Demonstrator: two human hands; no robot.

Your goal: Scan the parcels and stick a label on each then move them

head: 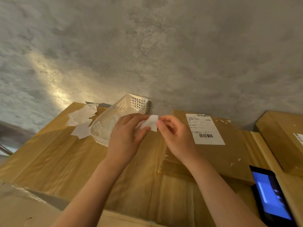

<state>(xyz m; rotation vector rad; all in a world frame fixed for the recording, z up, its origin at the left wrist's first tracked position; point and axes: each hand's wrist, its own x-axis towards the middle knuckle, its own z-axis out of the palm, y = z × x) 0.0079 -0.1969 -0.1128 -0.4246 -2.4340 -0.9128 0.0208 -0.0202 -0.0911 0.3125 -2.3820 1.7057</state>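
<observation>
Both hands, left hand [126,133] and right hand [173,135], pinch 1 white label [150,123] (above the parcel [229,154]); basket [114,122] behind.

Small white label [150,122] held aloft, brown parcel [218,153] flat, shipping-labelled

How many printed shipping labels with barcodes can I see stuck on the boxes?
2. One full label is on the box right of the hands. Another label is cut off at the right edge. More may be out of view.
</observation>
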